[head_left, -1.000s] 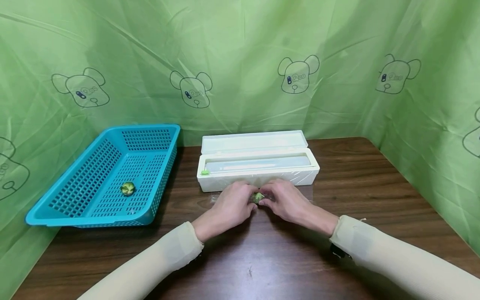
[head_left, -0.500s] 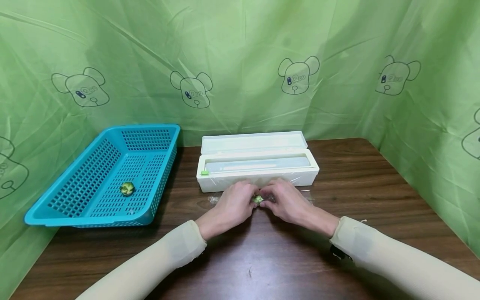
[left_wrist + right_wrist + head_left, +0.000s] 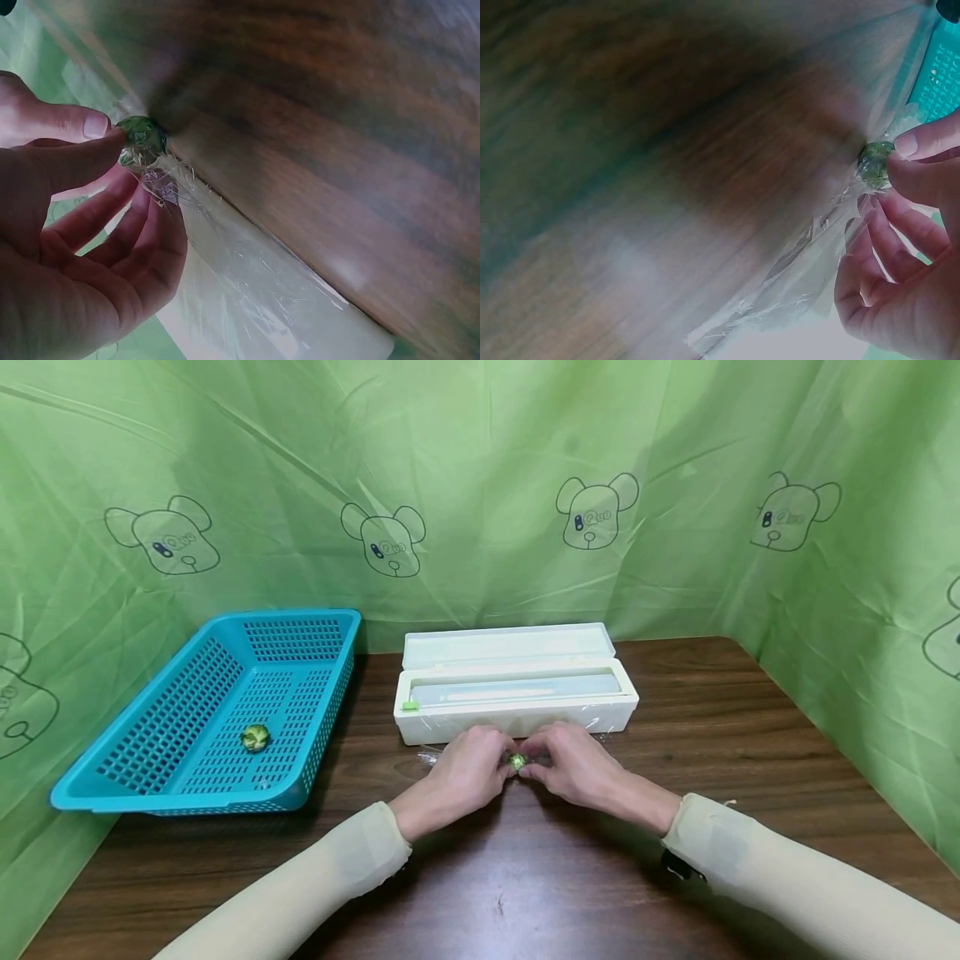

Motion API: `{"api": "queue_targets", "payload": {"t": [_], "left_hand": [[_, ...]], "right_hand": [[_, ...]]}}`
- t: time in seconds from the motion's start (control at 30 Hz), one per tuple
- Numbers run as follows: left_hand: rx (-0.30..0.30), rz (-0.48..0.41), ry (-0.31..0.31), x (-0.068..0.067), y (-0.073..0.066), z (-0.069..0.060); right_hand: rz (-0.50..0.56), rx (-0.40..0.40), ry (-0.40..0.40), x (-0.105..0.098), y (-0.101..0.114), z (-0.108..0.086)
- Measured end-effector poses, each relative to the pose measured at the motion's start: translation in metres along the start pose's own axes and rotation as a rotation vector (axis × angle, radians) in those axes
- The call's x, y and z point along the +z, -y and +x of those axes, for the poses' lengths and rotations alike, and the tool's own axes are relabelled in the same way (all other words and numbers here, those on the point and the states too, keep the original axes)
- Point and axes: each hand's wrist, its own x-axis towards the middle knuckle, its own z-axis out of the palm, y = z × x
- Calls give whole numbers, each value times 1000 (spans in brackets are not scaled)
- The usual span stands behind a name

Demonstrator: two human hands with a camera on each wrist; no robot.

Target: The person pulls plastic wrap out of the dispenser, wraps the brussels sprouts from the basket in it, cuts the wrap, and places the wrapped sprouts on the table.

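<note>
Since the earlier frame, the film's end beyond the right hand [image 3: 573,764] has drawn in, and the green sprout [image 3: 517,762] shows a brighter face; the basket has not moved. The sprout sits between the two sets of fingertips, just in front of the white box [image 3: 516,717]. It is roundish, with no clear long axis; the clear film [image 3: 247,292] about it spreads over the box front. Neither hand is nearer: the left hand [image 3: 467,768] and the right each pinch it between thumb and fingers, from opposite sides. A second sprout [image 3: 255,738] lies in the blue basket [image 3: 180,802], well to the left.
</note>
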Motion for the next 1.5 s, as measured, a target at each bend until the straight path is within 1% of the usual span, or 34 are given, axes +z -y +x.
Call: {"api": "queue_targets", "payload": {"t": [0.2,0.37,0.5,0.57,0.63,0.67,0.73,0.77,0.83,0.9,0.97,1.0,1.07,1.2,1.33,1.5], "left_hand": [[-7,-4,-3,-1,2,-2],[-5,-3,9,-3,2,-5],[8,-5,1,-9,2,-11],[14,-37,-18,-14,2,-15],[12,-85,-61,-20,5,-21],[8,-116,-94,-24,7,-24],[-26,-192,-179,-31,12,-32],[-47,-227,-235,-34,16,-36],[-106,-286,-356,-40,24,-44],[-189,-328,-460,-44,31,-51],[-274,-352,-528,-46,38,-55],[-316,-358,-541,-47,42,-56],[-387,-370,-530,-46,48,-55],[-484,-378,-473,-41,57,-49],[-558,-367,-434,-39,63,-43],[-631,-351,-340,-38,66,-38]], "right_hand": [[5,-11,-2,1,1,2],[39,-6,0,1,2,3],[57,3,12,-1,5,4],[70,6,12,-5,8,5],[87,13,5,-11,11,7],[96,15,-2,-14,13,8],[118,11,-24,-20,17,13],[127,5,-35,-23,19,17],[138,-14,-57,-28,24,25],[155,-28,-64,-30,28,35],[171,-36,-59,-30,33,47],[184,-29,-52,-30,36,53],[205,-17,-30,-28,42,66],[217,-21,19,-23,55,92],[190,-44,69,-17,64,118],[182,-39,113,-12,70,142]]}}
